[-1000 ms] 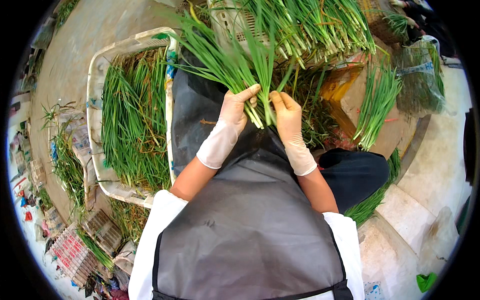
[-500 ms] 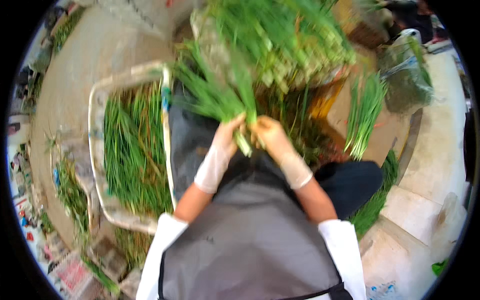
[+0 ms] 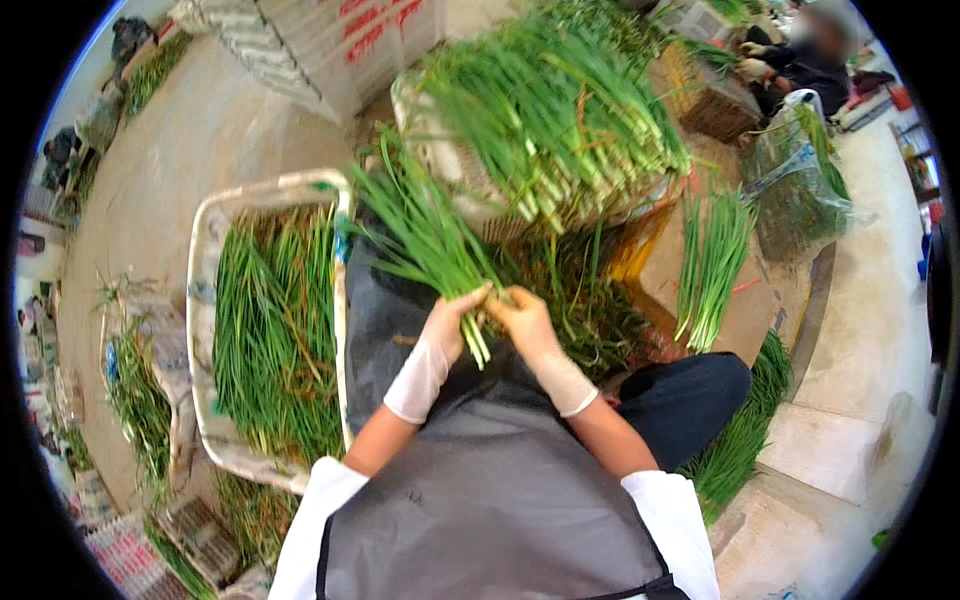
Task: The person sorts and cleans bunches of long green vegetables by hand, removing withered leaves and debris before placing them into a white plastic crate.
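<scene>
We note white boxes (image 3: 340, 40) with red printing at the top, and a clear plastic bag (image 3: 800, 190) of greens at upper right.

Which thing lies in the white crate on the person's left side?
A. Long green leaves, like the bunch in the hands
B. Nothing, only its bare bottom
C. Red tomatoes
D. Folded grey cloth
A: the white crate is filled with long green stalks, the same kind as the bunch that the left hand and the right hand hold together.
</scene>
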A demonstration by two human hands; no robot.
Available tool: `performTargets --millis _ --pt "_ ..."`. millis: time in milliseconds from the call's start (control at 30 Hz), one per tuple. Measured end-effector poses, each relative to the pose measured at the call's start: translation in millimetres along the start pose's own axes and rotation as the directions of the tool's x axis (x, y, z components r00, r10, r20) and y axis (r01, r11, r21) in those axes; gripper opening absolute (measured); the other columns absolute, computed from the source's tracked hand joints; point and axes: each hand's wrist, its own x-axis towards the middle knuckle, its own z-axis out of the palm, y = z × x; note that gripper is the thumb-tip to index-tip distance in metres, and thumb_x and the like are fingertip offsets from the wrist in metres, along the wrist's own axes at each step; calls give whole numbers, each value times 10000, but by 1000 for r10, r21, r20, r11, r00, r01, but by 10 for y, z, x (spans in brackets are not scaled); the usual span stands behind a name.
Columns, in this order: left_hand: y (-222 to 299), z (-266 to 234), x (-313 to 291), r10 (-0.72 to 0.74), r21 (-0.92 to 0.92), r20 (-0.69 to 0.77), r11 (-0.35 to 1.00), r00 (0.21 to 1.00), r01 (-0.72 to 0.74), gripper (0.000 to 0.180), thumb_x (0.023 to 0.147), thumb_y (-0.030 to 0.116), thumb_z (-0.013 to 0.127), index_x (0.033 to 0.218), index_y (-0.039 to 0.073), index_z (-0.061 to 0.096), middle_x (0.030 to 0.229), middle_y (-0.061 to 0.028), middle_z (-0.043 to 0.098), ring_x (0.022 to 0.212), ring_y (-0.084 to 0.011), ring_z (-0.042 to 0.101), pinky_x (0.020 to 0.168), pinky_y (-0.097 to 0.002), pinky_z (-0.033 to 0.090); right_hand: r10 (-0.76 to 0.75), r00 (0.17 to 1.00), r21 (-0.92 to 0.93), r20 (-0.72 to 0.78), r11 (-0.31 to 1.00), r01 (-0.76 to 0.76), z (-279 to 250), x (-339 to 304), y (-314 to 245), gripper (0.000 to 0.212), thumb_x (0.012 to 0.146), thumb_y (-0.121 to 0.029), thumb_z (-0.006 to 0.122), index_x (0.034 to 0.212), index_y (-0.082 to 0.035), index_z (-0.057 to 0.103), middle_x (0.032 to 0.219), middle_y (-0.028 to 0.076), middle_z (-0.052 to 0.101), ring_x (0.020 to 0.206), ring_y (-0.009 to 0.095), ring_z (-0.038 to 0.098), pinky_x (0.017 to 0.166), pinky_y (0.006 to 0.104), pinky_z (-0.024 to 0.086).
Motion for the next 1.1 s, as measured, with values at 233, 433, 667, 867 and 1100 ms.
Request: performTargets --millis 233,433,667,867,1100 --pt "201 -161 -94 283 0 -202 957 938 -289 201 812 84 663 991 4 616 924 -98 667 758 -154 617 727 -292 519 1 986 185 167 982 -32 -469 -35 -133 217 918 -186 564 859 -2 663 687 -8 602 558 52 471 585 193 389" --pt "740 -287 -301 506 -299 -21 820 862 -489 281 886 65 562 1161 18 536 1055 -158 615 675 -115 513 650 -255 445 -513 844 -937 155 195 290 -501 559 -147 245 819 -213 632 1018 -74 597 905 100 593 848 280 598 713 389 489" --pt "366 -523 52 286 -513 316 854 905 -90 410 933 297 554 1263 56 511 768 -27 595 539 -79 418 514 -204 326 -544 838 -999 39 7 51 -228 1457 -424 85 800 -138 623 761 -65 605 704 115 632 694 272 667 599 349 514" --pt "209 -511 62 138 -457 131 887 982 -63 317 911 151 593 1194 21 537 898 -55 579 665 -115 489 579 -225 415 115 985 -207 127 975 -87 -368 823 -569 280 912 -196 539 1106 -6 610 819 63 671 650 106 598 569 220 417" --pt "82 -236 54 180 -421 8 893 984 -160 287 890 126 618 1144 17 544 888 -66 601 625 -115 491 544 -228 401 -102 995 64 20 993 100 -248 225 -399 247 900 -87 587 1117 30 597 840 62 665 717 111 606 673 243 483"
